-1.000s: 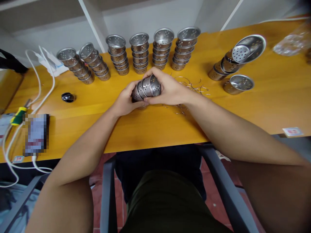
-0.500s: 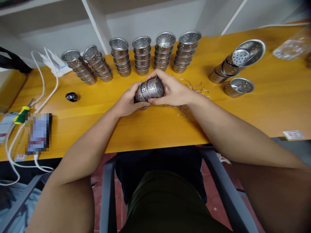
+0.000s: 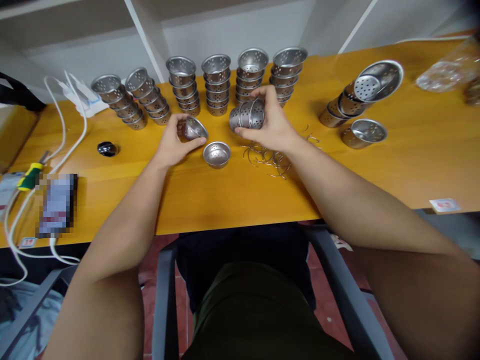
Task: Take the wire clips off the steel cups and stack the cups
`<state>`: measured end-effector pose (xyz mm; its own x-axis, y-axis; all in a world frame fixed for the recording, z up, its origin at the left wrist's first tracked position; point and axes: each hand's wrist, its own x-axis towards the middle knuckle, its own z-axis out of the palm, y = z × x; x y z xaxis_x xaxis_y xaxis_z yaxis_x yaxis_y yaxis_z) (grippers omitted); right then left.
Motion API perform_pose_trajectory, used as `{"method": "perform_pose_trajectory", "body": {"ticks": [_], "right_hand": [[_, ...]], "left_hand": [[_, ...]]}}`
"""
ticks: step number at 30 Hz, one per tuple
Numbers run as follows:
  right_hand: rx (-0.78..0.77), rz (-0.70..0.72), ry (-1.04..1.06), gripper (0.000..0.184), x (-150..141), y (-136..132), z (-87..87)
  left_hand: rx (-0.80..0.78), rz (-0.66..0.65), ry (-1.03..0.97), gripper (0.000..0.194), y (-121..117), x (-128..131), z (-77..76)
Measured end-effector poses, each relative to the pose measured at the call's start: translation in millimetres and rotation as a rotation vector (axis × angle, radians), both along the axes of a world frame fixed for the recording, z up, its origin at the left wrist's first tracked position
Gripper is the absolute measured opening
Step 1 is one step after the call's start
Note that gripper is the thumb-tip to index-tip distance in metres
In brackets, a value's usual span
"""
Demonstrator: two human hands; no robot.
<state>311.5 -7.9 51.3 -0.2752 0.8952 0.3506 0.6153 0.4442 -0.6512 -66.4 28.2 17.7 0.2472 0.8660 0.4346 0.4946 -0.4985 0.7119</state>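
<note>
My left hand (image 3: 173,142) grips a single small perforated metal cup (image 3: 194,128), tilted, just above the yellow table (image 3: 232,192). My right hand (image 3: 273,125) is closed round a short nested stack of the same cups (image 3: 247,115), held sideways in front of the upright stacks. Between my hands one loose cup (image 3: 216,153) stands mouth up on the table. A tangle of thin wire clips (image 3: 264,156) lies under and in front of my right wrist.
Several stacks of perforated cups (image 3: 217,85) line the back of the table. A leaning stack (image 3: 356,97) and a single cup (image 3: 363,133) lie at the right. A black knob (image 3: 107,148), white cables (image 3: 71,125), a screwdriver (image 3: 28,177) and a plastic bag (image 3: 444,70) sit at the sides.
My hands have parted. The left one pulled a single cup off to the left, the right one carried the rest of the stack up and right. A loose cup now shows on the table.
</note>
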Motion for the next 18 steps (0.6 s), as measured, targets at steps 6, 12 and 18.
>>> {"method": "perform_pose_trajectory", "body": {"ticks": [6, 12, 18], "right_hand": [[0.071, -0.027, -0.005, 0.091, -6, 3, -11.4], [0.076, -0.05, -0.026, 0.096, -9, 0, -6.5], [0.139, 0.005, 0.02, 0.098, -31, -28, 14.8]], "left_hand": [[-0.13, 0.025, -0.006, 0.103, 5, -5, -10.5], [-0.145, -0.079, 0.154, 0.098, -5, -12, 2.5], [0.25, -0.221, 0.154, 0.12, -25, 9, 24.5]]}}
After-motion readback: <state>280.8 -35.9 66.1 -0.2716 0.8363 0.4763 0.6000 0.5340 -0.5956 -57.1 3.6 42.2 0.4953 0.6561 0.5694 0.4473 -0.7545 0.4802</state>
